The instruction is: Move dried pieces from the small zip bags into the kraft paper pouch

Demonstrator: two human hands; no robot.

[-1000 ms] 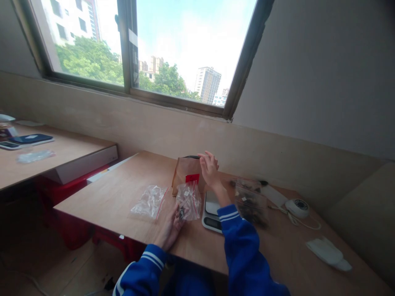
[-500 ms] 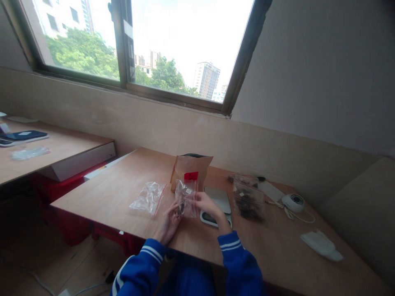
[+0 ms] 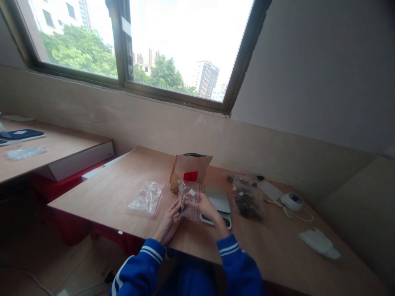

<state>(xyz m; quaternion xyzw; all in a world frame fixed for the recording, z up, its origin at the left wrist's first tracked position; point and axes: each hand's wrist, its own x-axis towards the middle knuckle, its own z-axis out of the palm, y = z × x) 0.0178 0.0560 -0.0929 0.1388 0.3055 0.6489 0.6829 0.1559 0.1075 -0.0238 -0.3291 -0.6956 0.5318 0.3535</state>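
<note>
Between my hands, above the near part of the table, is a clear zip bag (image 3: 191, 192) with a red seal line, a small white label and a few dark brown pieces inside. My left hand (image 3: 172, 218) grips its lower left side, fingers closed by the dark pieces. My right hand (image 3: 207, 207) is closed at the bag's right edge by the red line; some fingertips are behind or within the plastic, I cannot tell which. Just behind stands an open brown paper pouch (image 3: 193, 164) with a red label. A flat kitchen scale (image 3: 218, 199) lies partly under my right hand.
An empty-looking clear zip bag (image 3: 146, 198) lies at left. To the right are zip bags of dark dried pieces (image 3: 247, 201), a white dome camera (image 3: 291, 202) with its cable, and a crumpled white wrapper (image 3: 319, 243). Another table (image 3: 61, 144) stands at far left.
The zip bag has turned more toward me and shifted slightly right, showing its white label more plainly. My right hand has moved slightly with it; my left stays nearly in place.
</note>
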